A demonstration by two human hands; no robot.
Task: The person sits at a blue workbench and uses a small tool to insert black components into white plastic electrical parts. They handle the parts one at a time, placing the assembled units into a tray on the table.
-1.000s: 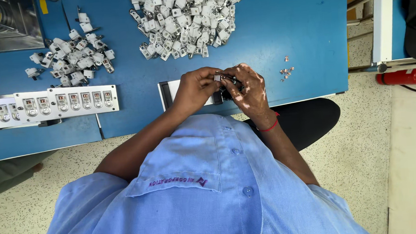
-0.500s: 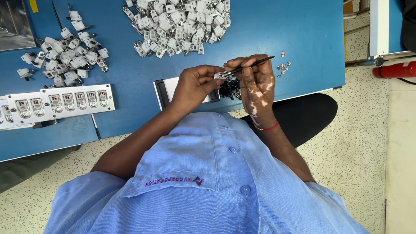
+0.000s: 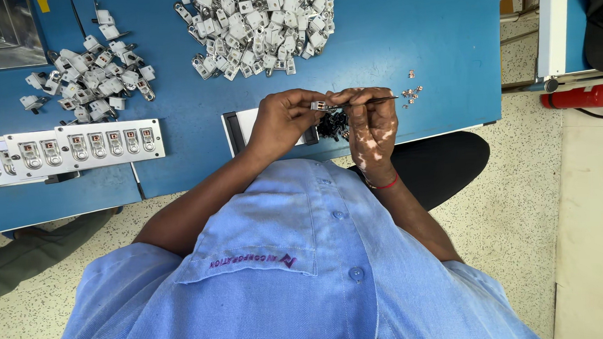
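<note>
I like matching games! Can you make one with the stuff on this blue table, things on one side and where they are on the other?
Things:
1. big pile of white parts
2. small pile of white parts
3. tiny metal bits
4. fire extinguisher

Places:
A. on the floor, right of the table
B. top middle of the table
C. beside the right hand
D. above the long white tray

Pairs: 1-B, 2-D, 3-C, 4-A

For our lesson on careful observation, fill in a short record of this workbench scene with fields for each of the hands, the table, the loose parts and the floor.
left hand: left hand pinches a small white clip part
right hand: right hand holds a thin dark tool to that part
table: blue table
loose parts: large pile of white parts at top, smaller pile at left, tiny metal bits beside the right hand
fixture: white tray of seated parts
floor: red fire extinguisher lying at right
</note>
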